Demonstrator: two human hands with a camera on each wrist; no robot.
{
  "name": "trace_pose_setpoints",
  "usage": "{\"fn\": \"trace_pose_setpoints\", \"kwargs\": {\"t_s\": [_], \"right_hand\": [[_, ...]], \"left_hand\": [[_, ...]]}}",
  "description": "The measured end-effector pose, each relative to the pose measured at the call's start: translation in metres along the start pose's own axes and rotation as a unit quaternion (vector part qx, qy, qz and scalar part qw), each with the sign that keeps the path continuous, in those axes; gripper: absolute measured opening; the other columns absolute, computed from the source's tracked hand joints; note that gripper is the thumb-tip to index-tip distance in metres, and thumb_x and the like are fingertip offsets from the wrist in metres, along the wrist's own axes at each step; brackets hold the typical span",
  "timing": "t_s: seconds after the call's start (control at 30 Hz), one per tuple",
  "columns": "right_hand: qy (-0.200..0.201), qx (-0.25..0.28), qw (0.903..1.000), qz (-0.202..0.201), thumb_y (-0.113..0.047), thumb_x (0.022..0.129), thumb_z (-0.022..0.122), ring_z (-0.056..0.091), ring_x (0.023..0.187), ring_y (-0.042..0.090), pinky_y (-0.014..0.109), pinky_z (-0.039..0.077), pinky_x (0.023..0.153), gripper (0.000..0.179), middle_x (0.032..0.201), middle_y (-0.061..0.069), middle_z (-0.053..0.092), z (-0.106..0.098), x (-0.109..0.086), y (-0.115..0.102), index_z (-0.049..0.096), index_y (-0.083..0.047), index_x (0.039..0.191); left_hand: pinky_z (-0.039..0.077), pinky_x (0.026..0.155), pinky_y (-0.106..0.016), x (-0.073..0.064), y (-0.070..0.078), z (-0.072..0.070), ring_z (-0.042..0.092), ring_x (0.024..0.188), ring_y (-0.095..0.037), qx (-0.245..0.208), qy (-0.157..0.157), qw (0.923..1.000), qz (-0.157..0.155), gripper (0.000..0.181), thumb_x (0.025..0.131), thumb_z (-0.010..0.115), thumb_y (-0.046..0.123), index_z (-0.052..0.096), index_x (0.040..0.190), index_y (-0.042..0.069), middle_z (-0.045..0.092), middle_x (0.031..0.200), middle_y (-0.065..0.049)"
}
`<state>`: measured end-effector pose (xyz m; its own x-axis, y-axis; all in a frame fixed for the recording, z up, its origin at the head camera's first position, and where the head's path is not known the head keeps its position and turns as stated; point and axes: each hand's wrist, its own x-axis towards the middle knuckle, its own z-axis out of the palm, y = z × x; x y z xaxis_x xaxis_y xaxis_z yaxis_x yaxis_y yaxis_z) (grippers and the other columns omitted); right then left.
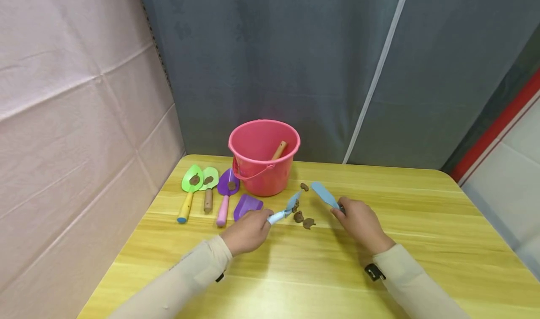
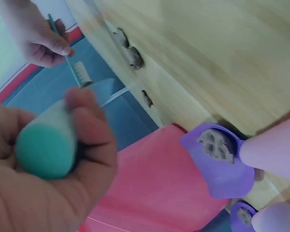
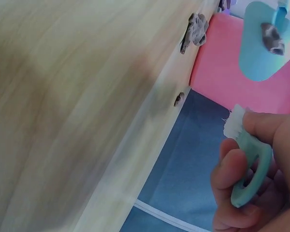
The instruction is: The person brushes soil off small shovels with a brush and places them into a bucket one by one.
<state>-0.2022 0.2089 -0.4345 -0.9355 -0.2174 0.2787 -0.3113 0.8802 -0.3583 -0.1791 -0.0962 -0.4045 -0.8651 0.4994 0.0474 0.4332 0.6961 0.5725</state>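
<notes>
My left hand (image 1: 248, 232) grips the handle of a light blue toy shovel (image 1: 292, 203), raised above the table in front of the bucket. A brown lump (image 3: 273, 39) lies on its blade in the right wrist view. My right hand (image 1: 362, 223) holds a blue brush (image 1: 324, 195); its white bristles (image 3: 235, 122) show in the right wrist view. Between the hands, brown lumps lie on the table: one lump (image 1: 304, 187) towards the back, two others (image 1: 298, 217) nearer. The left wrist view shows the shovel handle's green end (image 2: 46, 151) in my curled fingers.
A pink bucket (image 1: 270, 183) stands at the back, a wooden handle (image 1: 279, 149) poking up inside. To its left lie a green shovel (image 1: 188, 173), a pale green one (image 1: 213, 173) and a purple one (image 1: 222, 188), each bearing a brown lump. A purple scoop (image 1: 246, 204) is beside my left hand.
</notes>
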Motion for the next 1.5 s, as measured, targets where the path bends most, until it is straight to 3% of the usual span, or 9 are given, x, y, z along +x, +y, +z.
{"fn": "trace_pose_setpoints", "kwargs": {"t_s": [0.13, 0.3, 0.5, 0.67, 0.83, 1.0, 1.13, 1.3, 1.5], "right_hand": [[0.000, -0.001, 1.0000, 0.005, -0.019, 0.094, 0.070, 0.035, 0.048, 0.012, 0.028, 0.028, 0.046, 0.018, 0.059, -0.002, 0.044, -0.002, -0.001, 0.003, 0.058, -0.006, 0.087], [-0.002, 0.000, 1.0000, 0.008, -0.019, 0.094, 0.069, 0.037, 0.049, 0.013, 0.028, 0.029, 0.046, 0.018, 0.060, -0.002, 0.045, -0.002, -0.001, 0.004, 0.059, -0.005, 0.089], [0.008, 0.004, 0.9999, 0.011, -0.019, 0.094, 0.069, 0.038, 0.049, 0.014, 0.030, 0.031, 0.046, 0.018, 0.060, -0.002, 0.046, -0.003, -0.001, 0.003, 0.059, -0.006, 0.087], [0.018, 0.004, 0.9998, 0.013, -0.020, 0.094, 0.069, 0.039, 0.049, 0.014, 0.030, 0.031, 0.046, 0.019, 0.060, -0.002, 0.046, -0.004, 0.000, 0.003, 0.059, -0.007, 0.085], [0.018, 0.009, 0.9998, 0.009, -0.021, 0.094, 0.069, 0.038, 0.049, 0.013, 0.029, 0.031, 0.046, 0.019, 0.060, -0.002, 0.046, -0.004, 0.002, 0.001, 0.060, -0.006, 0.087], [0.024, 0.014, 0.9996, 0.000, -0.020, 0.094, 0.070, 0.037, 0.048, 0.012, 0.029, 0.030, 0.046, 0.019, 0.059, -0.003, 0.045, -0.005, 0.002, -0.002, 0.059, -0.007, 0.085], [0.032, 0.015, 0.9993, -0.011, -0.020, 0.094, 0.070, 0.037, 0.049, 0.012, 0.029, 0.030, 0.047, 0.019, 0.059, -0.003, 0.044, -0.007, 0.002, -0.006, 0.058, -0.008, 0.085], [0.045, 0.018, 0.9984, -0.030, -0.021, 0.094, 0.070, 0.036, 0.049, 0.011, 0.029, 0.031, 0.047, 0.020, 0.059, -0.004, 0.042, -0.012, 0.002, -0.013, 0.058, -0.009, 0.084], [0.056, 0.029, 0.9960, -0.064, -0.021, 0.093, 0.071, 0.038, 0.051, 0.009, 0.028, 0.034, 0.048, 0.016, 0.061, -0.006, 0.043, -0.020, 0.003, -0.031, 0.062, -0.009, 0.087]], "left_hand": [[0.045, 0.051, -0.030, 0.000, -0.001, -0.001, 0.049, 0.057, -0.011, -0.040, 0.017, 0.9987, -0.025, 0.021, 0.097, 0.055, 0.017, 0.061, 0.112, 0.004, 0.054, 0.070, 0.003], [0.046, 0.054, -0.027, 0.001, -0.004, -0.002, 0.051, 0.062, -0.010, -0.040, 0.050, 0.9979, -0.004, 0.028, 0.086, 0.066, 0.008, 0.060, 0.111, 0.000, 0.057, 0.078, 0.001], [0.048, 0.054, -0.027, 0.002, -0.004, -0.001, 0.052, 0.063, -0.011, -0.053, 0.069, 0.9962, 0.013, 0.015, 0.092, 0.063, 0.012, 0.061, 0.105, 0.006, 0.056, 0.078, 0.002], [0.045, 0.066, -0.029, 0.001, -0.001, 0.002, 0.048, 0.079, -0.014, -0.007, 0.093, 0.9955, 0.018, 0.011, 0.094, 0.061, 0.021, 0.062, 0.099, 0.011, 0.049, 0.088, 0.001], [0.043, 0.065, -0.030, -0.001, 0.001, 0.004, 0.048, 0.076, -0.015, 0.041, 0.125, 0.9912, 0.011, 0.010, 0.092, 0.064, 0.020, 0.066, 0.094, 0.010, 0.052, 0.082, 0.003], [0.044, 0.060, -0.029, -0.001, 0.000, 0.004, 0.050, 0.070, -0.013, 0.033, 0.096, 0.9948, 0.008, 0.012, 0.091, 0.067, 0.020, 0.067, 0.096, 0.009, 0.052, 0.079, 0.004], [0.044, 0.062, -0.030, -0.002, -0.002, 0.005, 0.050, 0.071, -0.013, 0.051, 0.071, 0.9961, 0.012, 0.015, 0.091, 0.068, 0.022, 0.065, 0.098, 0.009, 0.052, 0.080, 0.004], [0.044, 0.063, -0.031, -0.002, -0.002, 0.006, 0.050, 0.072, -0.014, 0.041, 0.047, 0.9978, 0.020, 0.013, 0.091, 0.070, 0.019, 0.062, 0.097, 0.010, 0.051, 0.081, 0.002], [0.044, 0.062, -0.031, -0.001, -0.002, 0.007, 0.050, 0.070, -0.013, 0.025, 0.042, 0.9987, 0.015, 0.011, 0.090, 0.071, 0.017, 0.062, 0.094, 0.010, 0.052, 0.077, 0.003]]}}
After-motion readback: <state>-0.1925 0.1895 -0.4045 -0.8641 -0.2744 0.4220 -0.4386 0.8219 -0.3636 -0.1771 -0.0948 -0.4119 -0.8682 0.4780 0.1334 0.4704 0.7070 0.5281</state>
